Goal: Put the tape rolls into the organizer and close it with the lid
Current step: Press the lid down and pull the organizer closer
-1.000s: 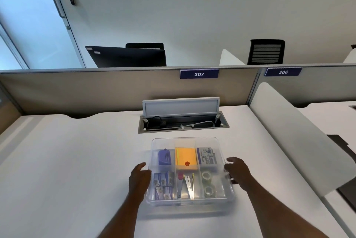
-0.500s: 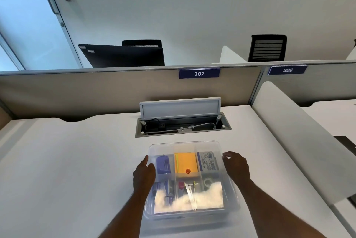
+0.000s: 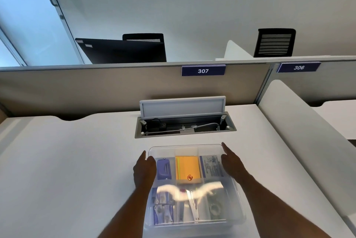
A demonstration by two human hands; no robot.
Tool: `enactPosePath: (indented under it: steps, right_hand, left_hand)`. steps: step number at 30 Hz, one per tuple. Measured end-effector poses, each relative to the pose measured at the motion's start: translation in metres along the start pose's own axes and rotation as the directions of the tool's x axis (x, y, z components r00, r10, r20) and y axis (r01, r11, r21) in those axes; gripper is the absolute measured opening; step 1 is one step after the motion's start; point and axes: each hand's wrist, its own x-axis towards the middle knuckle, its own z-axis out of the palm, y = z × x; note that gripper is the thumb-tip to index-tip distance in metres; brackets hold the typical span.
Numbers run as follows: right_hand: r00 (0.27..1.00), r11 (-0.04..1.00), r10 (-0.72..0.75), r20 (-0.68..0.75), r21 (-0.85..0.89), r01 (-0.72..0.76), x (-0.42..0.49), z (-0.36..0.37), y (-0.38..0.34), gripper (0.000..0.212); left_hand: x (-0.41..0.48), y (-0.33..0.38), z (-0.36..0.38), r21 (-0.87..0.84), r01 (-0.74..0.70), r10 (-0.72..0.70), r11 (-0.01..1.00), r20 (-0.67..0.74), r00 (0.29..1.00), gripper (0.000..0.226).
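Observation:
A clear plastic organizer [image 3: 238, 216] sits on the white desk in front of me, with a clear lid [image 3: 186, 150] lying over it. Through the lid I see two tape rolls [image 3: 214, 208] in the near right compartment, partly washed out by glare. My left hand [image 3: 144, 170] lies flat against the lid's left edge near the far corner. Along the lid's right edge rests my right hand [image 3: 231, 162], fingers stretched toward the far right corner. Neither hand is closed around anything.
Other compartments hold an orange notepad [image 3: 187, 167], a blue punch [image 3: 163, 168], a printed packet [image 3: 211, 166] and small clips. An open cable hatch [image 3: 185, 127] lies just beyond the organizer. A beige partition [image 3: 96, 91] stands behind and a white divider [image 3: 300, 141] to the right.
Both hands have slid forward along the lid's sides, from the middle to the far corners. The organizer now sits closer and lower in my view.

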Motion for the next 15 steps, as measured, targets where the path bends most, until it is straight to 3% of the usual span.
enactPosePath:
  steps: [8, 15]
  right_hand:
    - [0.989, 0.995, -0.093, -0.116, -0.044, 0.089, -0.003, 0.008, 0.005, 0.043]
    - [0.986, 0.993, -0.097, -0.136, -0.084, 0.086, 0.003, 0.012, 0.011, 0.037]
  left_hand:
    - [0.003, -0.005, 0.011, 0.084, -0.104, 0.108, 0.991, -0.042, 0.993, 0.043]
    - [0.006, -0.009, 0.016, 0.107, -0.131, 0.138, 0.986, -0.058, 0.989, 0.045]
